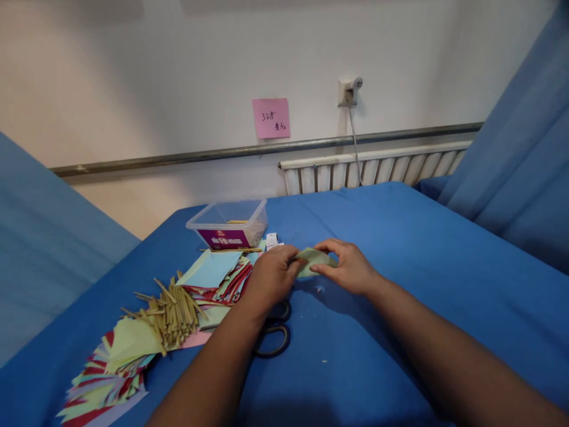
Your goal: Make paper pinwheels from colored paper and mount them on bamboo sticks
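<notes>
My left hand (pixel 271 274) and my right hand (pixel 349 267) pinch a small pale green folded paper (pixel 312 261) between them, just above the blue cloth of the table (pixel 400 249). Both hands grip its edges with fingertips. Black scissors (pixel 272 338) lie on the cloth under my left forearm, partly hidden by it.
To the left lie a spread of coloured paper squares (pixel 213 273), a heap of thin yellowish sticks (pixel 171 308) and another paper pile (pixel 106 373). A clear plastic box (pixel 229 224) stands at the table's far side. Blue partitions flank both sides; a radiator (pixel 377 169) lines the wall.
</notes>
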Tool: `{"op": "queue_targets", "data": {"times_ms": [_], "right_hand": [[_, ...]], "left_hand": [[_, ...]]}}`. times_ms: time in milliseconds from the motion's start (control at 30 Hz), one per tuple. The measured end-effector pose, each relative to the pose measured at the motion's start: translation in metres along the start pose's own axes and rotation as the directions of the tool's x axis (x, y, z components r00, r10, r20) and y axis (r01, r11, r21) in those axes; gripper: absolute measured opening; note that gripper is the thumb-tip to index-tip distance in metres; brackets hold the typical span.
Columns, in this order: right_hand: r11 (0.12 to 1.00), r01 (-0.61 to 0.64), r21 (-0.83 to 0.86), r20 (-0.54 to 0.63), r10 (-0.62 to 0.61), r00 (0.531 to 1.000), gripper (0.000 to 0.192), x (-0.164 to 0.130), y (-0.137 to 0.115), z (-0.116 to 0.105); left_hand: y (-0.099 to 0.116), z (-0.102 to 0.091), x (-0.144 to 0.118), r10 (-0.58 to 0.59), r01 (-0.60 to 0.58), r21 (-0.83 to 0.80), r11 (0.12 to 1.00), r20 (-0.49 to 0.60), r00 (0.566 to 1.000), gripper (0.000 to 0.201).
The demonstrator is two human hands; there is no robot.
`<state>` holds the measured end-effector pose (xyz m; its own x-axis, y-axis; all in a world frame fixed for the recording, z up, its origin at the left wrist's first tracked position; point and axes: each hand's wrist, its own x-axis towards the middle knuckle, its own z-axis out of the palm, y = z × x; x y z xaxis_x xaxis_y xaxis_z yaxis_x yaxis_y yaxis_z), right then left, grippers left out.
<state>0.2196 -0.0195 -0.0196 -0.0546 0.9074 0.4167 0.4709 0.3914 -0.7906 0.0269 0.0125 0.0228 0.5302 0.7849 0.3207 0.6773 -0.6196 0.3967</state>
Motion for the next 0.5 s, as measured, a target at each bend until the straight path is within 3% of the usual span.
{"op": "queue_targets", "data": {"times_ms": [100, 167, 200, 267, 333, 367, 400, 433, 500], "right_hand": [[0.976, -0.14, 0.164, 0.209, 0.104, 0.972, 0.015, -0.004, 0.003, 0.01], [0.942, -0.216, 0.259, 0.202, 0.165, 0.965, 0.016, -0.004, 0.006, 0.012], [0.922, -0.242, 0.302, 0.163, 0.201, 0.966, 0.017, -0.003, 0.006, 0.013], [0.864, -0.293, 0.41, 0.061, 0.295, 0.954, 0.02, -0.001, 0.006, 0.012], [0.778, -0.318, 0.542, -0.019, 0.39, 0.921, 0.025, 0.001, 0.004, 0.012], [0.731, -0.31, 0.608, -0.048, 0.423, 0.905, 0.028, 0.002, 0.003, 0.013], [0.687, -0.287, 0.667, -0.07, 0.441, 0.895, 0.03, 0.002, 0.002, 0.014], [0.651, -0.257, 0.715, -0.087, 0.447, 0.89, 0.031, 0.001, 0.001, 0.016], [0.608, -0.207, 0.767, -0.109, 0.441, 0.891, 0.032, 0.0, 0.0, 0.02]], "left_hand": [[0.007, 0.0, -0.005, 0.056, -0.063, 0.072, 0.995, 0.096, 0.994, 0.015], [0.008, 0.0, -0.006, 0.046, -0.048, 0.02, 0.999, 0.081, 0.996, 0.011], [0.007, -0.001, -0.006, 0.033, -0.032, -0.033, 0.999, 0.018, 0.999, 0.012], [0.005, -0.004, -0.005, -0.027, -0.013, -0.175, 0.984, -0.222, 0.975, 0.036], [0.003, -0.005, -0.002, -0.15, -0.029, -0.355, 0.934, -0.467, 0.871, 0.063], [0.003, -0.004, -0.001, -0.232, -0.041, -0.467, 0.883, -0.511, 0.828, 0.069], [0.004, -0.002, 0.0, -0.31, -0.045, -0.595, 0.802, -0.48, 0.821, 0.068], [0.007, 0.0, 0.0, -0.367, -0.026, -0.722, 0.691, -0.382, 0.848, 0.062], [0.014, 0.006, -0.001, -0.362, 0.106, -0.89, 0.443, -0.069, 0.929, 0.044]]}}
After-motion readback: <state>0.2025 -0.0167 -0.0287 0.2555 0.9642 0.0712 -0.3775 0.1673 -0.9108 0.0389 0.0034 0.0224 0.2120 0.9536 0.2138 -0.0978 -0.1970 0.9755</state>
